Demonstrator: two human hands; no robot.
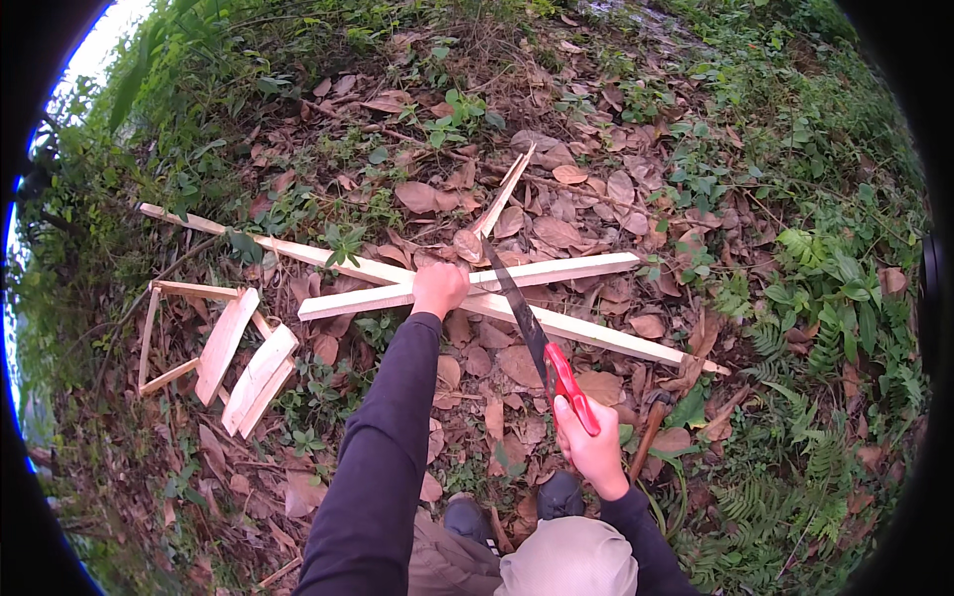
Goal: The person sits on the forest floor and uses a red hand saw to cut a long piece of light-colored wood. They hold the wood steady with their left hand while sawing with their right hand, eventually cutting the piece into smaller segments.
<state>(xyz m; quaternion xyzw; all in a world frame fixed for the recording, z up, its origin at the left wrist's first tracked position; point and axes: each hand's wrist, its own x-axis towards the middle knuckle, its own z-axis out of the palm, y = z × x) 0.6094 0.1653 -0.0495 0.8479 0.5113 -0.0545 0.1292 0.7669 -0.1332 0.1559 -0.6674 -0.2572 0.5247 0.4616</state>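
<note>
My left hand (438, 288) presses down on a pale wooden slat (556, 269) that crosses a longer slat (298, 250) on the leaf-covered ground. My right hand (592, 447) grips the red handle of a hand saw (524, 316). The dark saw blade runs up and left, its tip resting across the slats just right of my left hand. A third thin slat (505, 192) angles away behind the crossing. Both arms wear dark sleeves.
A small frame of nailed wooden boards (231, 358) lies at left. A wooden-handled tool (650, 429) lies by my right hand. Dry leaves, ferns and weeds cover the sloping ground all round. My shoes (562, 494) show at the bottom.
</note>
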